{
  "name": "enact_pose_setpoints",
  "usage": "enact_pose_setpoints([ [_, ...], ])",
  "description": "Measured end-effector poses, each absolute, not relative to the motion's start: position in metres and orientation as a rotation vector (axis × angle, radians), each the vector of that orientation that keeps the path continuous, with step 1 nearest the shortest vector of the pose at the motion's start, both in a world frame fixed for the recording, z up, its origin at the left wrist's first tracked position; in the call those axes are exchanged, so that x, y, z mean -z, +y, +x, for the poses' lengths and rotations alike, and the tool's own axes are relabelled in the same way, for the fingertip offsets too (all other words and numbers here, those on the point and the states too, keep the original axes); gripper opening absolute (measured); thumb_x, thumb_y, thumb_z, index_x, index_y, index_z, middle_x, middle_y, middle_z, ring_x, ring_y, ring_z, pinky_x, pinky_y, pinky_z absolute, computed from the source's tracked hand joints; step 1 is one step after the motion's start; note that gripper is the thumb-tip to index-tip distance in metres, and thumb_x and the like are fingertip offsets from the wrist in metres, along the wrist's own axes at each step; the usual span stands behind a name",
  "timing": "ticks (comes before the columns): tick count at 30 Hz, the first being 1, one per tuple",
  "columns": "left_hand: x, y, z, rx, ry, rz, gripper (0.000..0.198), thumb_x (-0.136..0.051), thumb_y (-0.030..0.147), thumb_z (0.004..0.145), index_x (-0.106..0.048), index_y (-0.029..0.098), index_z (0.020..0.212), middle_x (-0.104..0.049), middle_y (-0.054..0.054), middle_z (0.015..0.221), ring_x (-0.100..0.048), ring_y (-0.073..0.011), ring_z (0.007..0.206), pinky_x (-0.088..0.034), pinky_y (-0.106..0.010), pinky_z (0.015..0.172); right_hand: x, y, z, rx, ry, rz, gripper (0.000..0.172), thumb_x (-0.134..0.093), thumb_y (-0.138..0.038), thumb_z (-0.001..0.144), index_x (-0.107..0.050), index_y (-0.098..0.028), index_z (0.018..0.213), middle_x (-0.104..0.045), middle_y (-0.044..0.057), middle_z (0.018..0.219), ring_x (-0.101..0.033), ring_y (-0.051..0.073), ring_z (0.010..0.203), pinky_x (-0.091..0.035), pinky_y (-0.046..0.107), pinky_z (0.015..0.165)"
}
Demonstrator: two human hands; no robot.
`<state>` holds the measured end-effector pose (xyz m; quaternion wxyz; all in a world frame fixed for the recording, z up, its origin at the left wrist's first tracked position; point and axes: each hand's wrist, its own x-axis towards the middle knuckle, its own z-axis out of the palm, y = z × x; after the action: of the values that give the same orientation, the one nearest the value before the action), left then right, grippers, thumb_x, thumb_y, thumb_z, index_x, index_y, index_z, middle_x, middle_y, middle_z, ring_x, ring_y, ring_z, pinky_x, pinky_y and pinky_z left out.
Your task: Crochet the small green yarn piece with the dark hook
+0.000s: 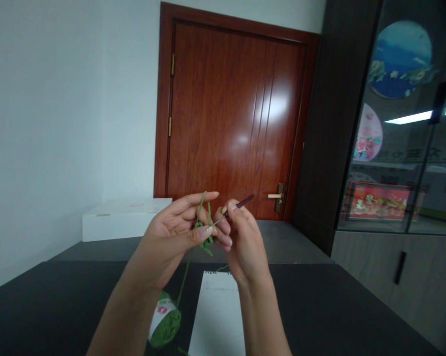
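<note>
left hand (173, 227): pinching, index finger (197, 199) extended | right hand (245, 235): curled, pinching | forearms (128, 291): converging upward

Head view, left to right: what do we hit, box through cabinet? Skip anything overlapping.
White box, green yarn ball, small green yarn piece, right grip, door handle, red framed picture in the cabinet.

A ball of yarn (167, 329) is placed on the table (304, 306), left of the notepad (219, 311), and is partly hidden behind the left forearm (126, 291). Above the notepad's far end, the yarn piece (207, 244) is held in the left hand (178, 225); the hook (245, 201) is held in the right hand (245, 242). A box (119, 222) is set farther back on the left. The table is backed by a door (223, 109) and flanked on the right by a cabinet (375, 282).
</note>
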<state>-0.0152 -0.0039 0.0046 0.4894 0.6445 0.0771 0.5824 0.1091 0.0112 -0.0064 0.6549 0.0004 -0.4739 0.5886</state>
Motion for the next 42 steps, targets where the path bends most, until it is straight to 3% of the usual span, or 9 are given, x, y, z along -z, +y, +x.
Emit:
enact_pose_setpoints([
  [8, -0.001, 0.001, -0.013, -1.627, 0.434, 1.590, 0.038, -0.078, 0.012, 0.077, -0.073, 0.014, 0.115, -0.074, -0.007, 0.087, -0.071, -0.0209, 0.080, -0.060, -0.034, 0.075, 0.013, 0.032, 0.103, -1.798, -0.666, 0.148, 0.020, -0.068, -0.017, 0.083, -0.052, -0.014, 0.070, -0.047, -0.009, 0.059, -0.031, -0.002, 0.040, -0.026, 0.007, 0.035],
  [14, 0.001, 0.003, -0.013, -1.633, 0.432, 1.590, 0.047, -0.078, 0.013, 0.078, -0.067, 0.014, 0.123, -0.068, -0.003, 0.081, -0.070, -0.0188, 0.078, -0.059, -0.033, 0.075, 0.015, 0.037, 0.103, -1.922, -0.565, 0.235, 0.017, -0.064, -0.013, 0.086, -0.053, -0.014, 0.073, -0.049, -0.009, 0.059, -0.036, -0.002, 0.039, -0.028, 0.006, 0.034],
  [21, 0.000, 0.002, -0.013, -1.657, 0.440, 1.602, 0.048, -0.078, 0.011, 0.077, -0.066, 0.013, 0.124, -0.066, -0.001, 0.078, -0.067, -0.0143, 0.076, -0.058, -0.025, 0.073, 0.013, 0.032, 0.102, -1.863, -0.605, 0.174, 0.017, -0.058, -0.015, 0.089, -0.053, -0.014, 0.072, -0.048, -0.009, 0.056, -0.035, -0.002, 0.038, -0.028, 0.006, 0.033],
  [37, -0.002, 0.000, -0.011, -1.611, 0.386, 1.607, 0.049, -0.075, 0.009, 0.079, -0.061, 0.011, 0.126, -0.068, -0.001, 0.078, -0.071, -0.0184, 0.075, -0.062, -0.031, 0.070, 0.009, 0.026, 0.100, -1.595, -0.772, 0.000, 0.018, -0.066, -0.022, 0.082, -0.058, -0.012, 0.069, -0.047, -0.008, 0.052, -0.033, -0.001, 0.039, -0.028, 0.008, 0.035],
  [42, -0.003, 0.000, -0.010, -1.599, 0.350, 1.637, 0.058, -0.074, 0.010, 0.081, -0.052, 0.013, 0.135, -0.067, -0.001, 0.077, -0.070, -0.0182, 0.070, -0.062, -0.032, 0.068, 0.010, 0.027, 0.101, -1.498, -0.866, -0.035, 0.021, -0.070, -0.027, 0.080, -0.057, -0.014, 0.070, -0.046, -0.008, 0.054, -0.033, 0.000, 0.041, -0.026, 0.010, 0.037],
])
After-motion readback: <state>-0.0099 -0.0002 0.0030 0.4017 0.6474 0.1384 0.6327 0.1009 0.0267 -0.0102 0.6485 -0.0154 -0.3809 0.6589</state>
